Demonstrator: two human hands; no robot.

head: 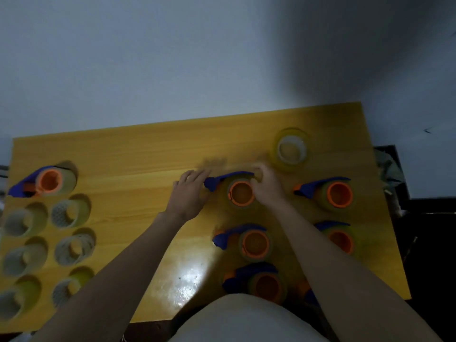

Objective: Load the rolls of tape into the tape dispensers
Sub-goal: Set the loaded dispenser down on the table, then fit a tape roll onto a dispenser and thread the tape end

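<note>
The left hand (191,191) lies palm-down with its fingers curled over the pointed blue end of a blue plastic tape dispenser with an orange hub (240,192), so its grip is closed on that end; the right hand (267,187) rests against the far right side of the same dispenser, fingers bent around its edge, though blur hides how firmly that grip closes; a clear roll of tape sits around the orange hub, and the dispenser lies flat on the yellow wooden counter (148,154), near its middle.

Just beyond the right hand stands a loose roll of clear tape (291,149), apart from the dispenser; to the right lies a second blue-and-orange loaded dispenser (330,192); nearer the person are three more dispensers (249,243), (339,239), (261,282), each with tape around its hub, and part of another peeks out beside the right forearm.

At the far left edge a lone blue-and-orange dispenser (47,181) lies with a roll on it; below it six loose clear tape rolls (70,213) stand in two columns, well apart from the hands.

A bright glare patch (188,280) marks the counter between the forearms; pale clothing (241,319) fills the lower edge.
</note>
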